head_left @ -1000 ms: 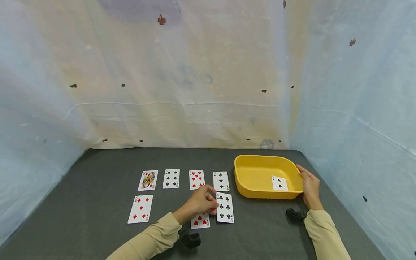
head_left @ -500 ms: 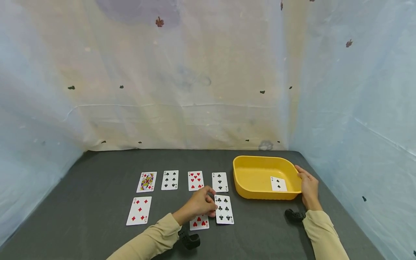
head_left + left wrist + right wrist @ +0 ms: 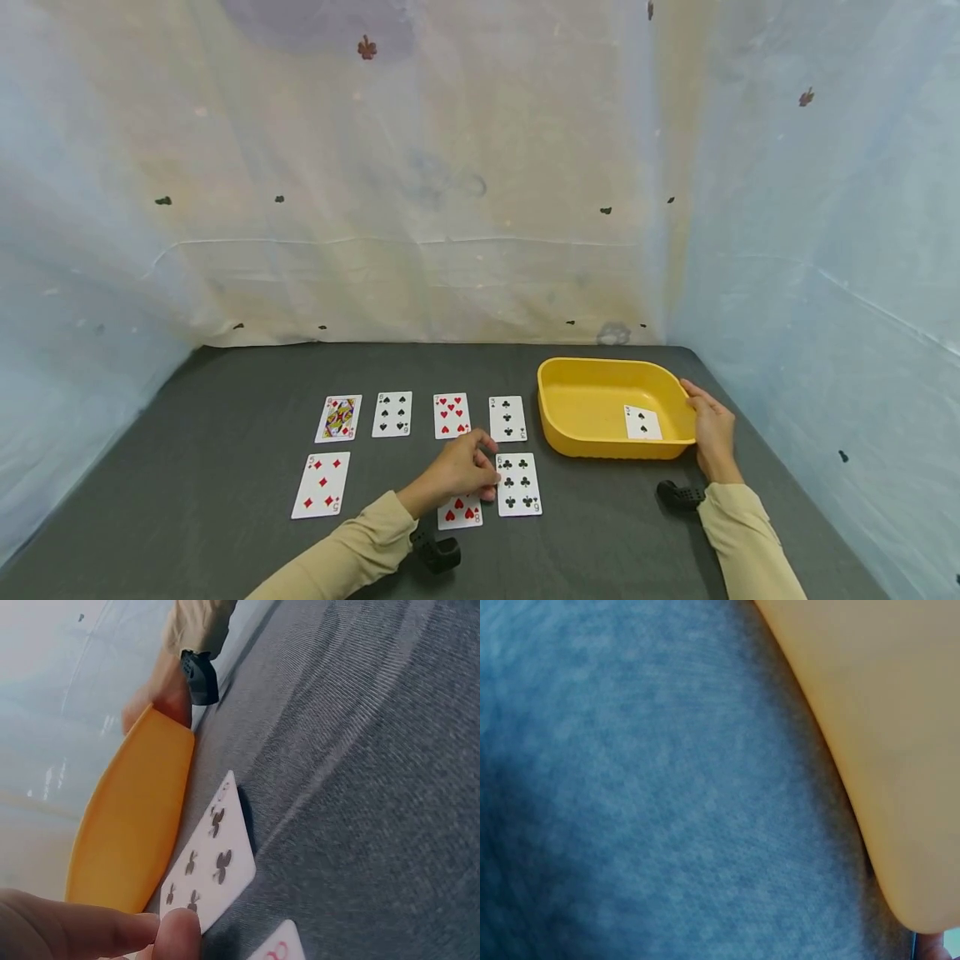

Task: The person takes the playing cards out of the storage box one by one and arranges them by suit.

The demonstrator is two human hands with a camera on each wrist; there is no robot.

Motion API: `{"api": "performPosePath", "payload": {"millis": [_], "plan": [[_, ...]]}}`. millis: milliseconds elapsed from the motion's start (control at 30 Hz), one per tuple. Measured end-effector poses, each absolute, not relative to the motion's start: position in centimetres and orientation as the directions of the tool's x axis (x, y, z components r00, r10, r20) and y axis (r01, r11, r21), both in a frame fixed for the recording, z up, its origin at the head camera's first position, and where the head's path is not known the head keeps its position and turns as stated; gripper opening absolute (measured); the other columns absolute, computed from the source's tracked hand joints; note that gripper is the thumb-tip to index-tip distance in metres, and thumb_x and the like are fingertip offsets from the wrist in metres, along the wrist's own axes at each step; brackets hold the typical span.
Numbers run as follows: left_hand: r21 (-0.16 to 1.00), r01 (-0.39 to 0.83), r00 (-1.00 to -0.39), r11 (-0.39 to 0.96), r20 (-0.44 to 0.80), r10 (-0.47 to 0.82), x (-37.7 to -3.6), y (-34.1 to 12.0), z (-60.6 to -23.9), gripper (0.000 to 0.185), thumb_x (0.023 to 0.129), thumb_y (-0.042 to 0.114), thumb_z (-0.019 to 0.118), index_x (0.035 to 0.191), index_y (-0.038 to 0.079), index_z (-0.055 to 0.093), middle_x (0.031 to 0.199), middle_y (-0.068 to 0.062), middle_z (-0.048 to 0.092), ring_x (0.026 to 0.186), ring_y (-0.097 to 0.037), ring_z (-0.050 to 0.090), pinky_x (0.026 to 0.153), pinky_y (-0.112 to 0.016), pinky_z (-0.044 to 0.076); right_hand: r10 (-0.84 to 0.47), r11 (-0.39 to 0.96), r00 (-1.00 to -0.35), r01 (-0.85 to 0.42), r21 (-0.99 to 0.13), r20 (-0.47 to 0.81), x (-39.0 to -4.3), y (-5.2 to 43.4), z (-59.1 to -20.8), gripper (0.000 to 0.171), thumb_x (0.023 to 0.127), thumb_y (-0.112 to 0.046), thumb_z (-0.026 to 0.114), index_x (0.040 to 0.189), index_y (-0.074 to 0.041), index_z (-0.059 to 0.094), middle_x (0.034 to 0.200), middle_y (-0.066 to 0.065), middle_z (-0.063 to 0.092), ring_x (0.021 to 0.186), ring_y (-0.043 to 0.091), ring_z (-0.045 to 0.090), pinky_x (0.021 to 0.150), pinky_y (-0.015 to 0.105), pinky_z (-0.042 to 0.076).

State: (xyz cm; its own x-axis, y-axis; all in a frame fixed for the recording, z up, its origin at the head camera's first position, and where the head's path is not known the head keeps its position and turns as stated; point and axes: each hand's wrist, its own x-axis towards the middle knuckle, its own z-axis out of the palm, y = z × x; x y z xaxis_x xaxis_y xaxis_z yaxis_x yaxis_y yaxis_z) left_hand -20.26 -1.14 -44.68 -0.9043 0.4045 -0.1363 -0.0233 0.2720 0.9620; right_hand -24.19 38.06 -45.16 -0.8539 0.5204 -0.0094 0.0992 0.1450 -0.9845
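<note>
My left hand (image 3: 457, 468) pinches the left edge of a six of clubs (image 3: 520, 485) between thumb and fingertips; in the left wrist view the card (image 3: 217, 859) slants from the fingers (image 3: 178, 934) over the dark cloth, a shadow along its edge. Under that hand lies an eight of hearts (image 3: 460, 514), its upper part hidden. Over at the right, my right hand (image 3: 714, 433) grips the right rim of a yellow tray (image 3: 577, 445). A card with black spades (image 3: 642, 423) lies in it. The tray's side wall (image 3: 900, 750) fills the right of the right wrist view.
Behind the left hand runs a row of cards: a face card of diamonds (image 3: 338, 418), a six of spades (image 3: 392, 414), a seven of hearts (image 3: 452, 416) and a low club card (image 3: 507, 419). A five of diamonds (image 3: 321, 485) lies front left. Pale sheeting (image 3: 420, 283) hangs behind the table.
The six of clubs has turned slightly in the left hand's pinch, tilting and then straightening. Both hands stay in about the same places, and the tray has not moved.
</note>
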Motion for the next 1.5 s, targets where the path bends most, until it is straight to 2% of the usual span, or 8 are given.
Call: {"api": "performPosePath", "payload": {"millis": [367,533,700,900,1000,1100,1267,1500], "plan": [[0.987,-0.078,-0.883,0.141,-0.134,0.449,-21.1,-1.5,-43.7,0.039,0.083,-0.010,0.067,0.117,-0.010,0.048,0.075,-0.010,0.059,0.054,-0.014,0.061,0.054,-0.031,0.055,0.515,0.173,-0.857,0.097,-0.980,0.006,-24.2,37.9,-45.2,0.042,0.104,-0.019,0.037,0.142,-0.004,0.048,0.148,0.012,0.042,0.134,0.024,0.040,0.100,0.026,0.040],[0.991,-0.083,-0.887,0.103,-0.121,0.446,-21.7,-1.3,-42.9,0.041,0.084,-0.006,0.067,0.120,-0.008,0.048,0.080,-0.010,0.058,0.058,-0.015,0.061,0.057,-0.034,0.056,0.516,0.176,-0.857,0.083,-0.981,0.020,-24.2,38.0,-45.2,0.041,0.104,-0.017,0.037,0.141,-0.004,0.049,0.147,0.012,0.043,0.133,0.024,0.040,0.101,0.028,0.039],[0.995,-0.056,-0.893,0.085,-0.088,0.441,-22.1,-0.7,-41.9,0.038,0.086,-0.002,0.068,0.120,-0.007,0.050,0.081,-0.011,0.058,0.057,-0.015,0.061,0.058,-0.034,0.057,0.512,0.191,-0.859,0.087,-0.978,0.024,-24.2,38.1,-45.2,0.042,0.104,-0.017,0.036,0.142,-0.003,0.048,0.147,0.013,0.042,0.134,0.025,0.040,0.102,0.031,0.039],[0.995,0.002,-0.907,0.100,-0.041,0.420,-22.7,0.3,-40.7,0.032,0.087,0.003,0.070,0.115,-0.001,0.055,0.082,-0.010,0.060,0.061,-0.021,0.063,0.062,-0.036,0.057,0.518,0.205,-0.855,0.103,-0.973,0.019,-24.2,38.1,-45.1,0.042,0.104,-0.018,0.036,0.142,-0.005,0.049,0.147,0.011,0.042,0.132,0.024,0.041,0.097,0.024,0.042],[0.993,0.023,-0.908,0.112,-0.026,0.418,-23.0,0.9,-40.0,0.031,0.087,0.006,0.071,0.115,0.001,0.057,0.085,-0.010,0.061,0.068,-0.027,0.065,0.068,-0.041,0.057,0.514,0.194,-0.858,0.099,-0.976,0.015,-24.2,38.0,-45.0,0.042,0.104,-0.018,0.036,0.142,-0.005,0.049,0.147,0.012,0.042,0.133,0.026,0.041,0.100,0.028,0.041],[0.995,0.024,-0.906,0.099,-0.020,0.423,-23.2,1.6,-39.5,0.030,0.088,0.008,0.071,0.115,0.002,0.058,0.087,-0.011,0.061,0.070,-0.027,0.066,0.071,-0.045,0.056,0.509,0.187,-0.861,0.097,-0.978,0.012,-24.1,37.9,-45.0,0.042,0.104,-0.018,0.036,0.142,-0.004,0.048,0.148,0.013,0.041,0.134,0.026,0.039,0.104,0.033,0.038],[0.997,0.038,-0.907,0.072,0.004,0.420,-23.5,2.7,-38.9,0.030,0.089,0.009,0.070,0.116,0.001,0.058,0.089,-0.010,0.062,0.067,-0.020,0.065,0.069,-0.041,0.057,0.511,0.188,-0.860,0.101,-0.977,0.009,-24.0,37.9,-44.9,0.042,0.104,-0.017,0.035,0.142,-0.005,0.048,0.148,0.013,0.041,0.134,0.026,0.039,0.103,0.032,0.038],[0.996,0.080,-0.915,0.045,0.055,0.399,-24.2,4.6,-38.2,0.026,0.090,0.010,0.070,0.113,0.003,0.058,0.088,-0.009,0.063,0.082,-0.034,0.066,0.067,-0.033,0.056,0.507,0.192,-0.862,0.098,-0.976,0.014,-24.0,37.8,-45.0,0.043,0.104,-0.017,0.034,0.143,-0.004,0.047,0.148,0.014,0.041,0.134,0.027,0.040,0.102,0.030,0.039]]}}
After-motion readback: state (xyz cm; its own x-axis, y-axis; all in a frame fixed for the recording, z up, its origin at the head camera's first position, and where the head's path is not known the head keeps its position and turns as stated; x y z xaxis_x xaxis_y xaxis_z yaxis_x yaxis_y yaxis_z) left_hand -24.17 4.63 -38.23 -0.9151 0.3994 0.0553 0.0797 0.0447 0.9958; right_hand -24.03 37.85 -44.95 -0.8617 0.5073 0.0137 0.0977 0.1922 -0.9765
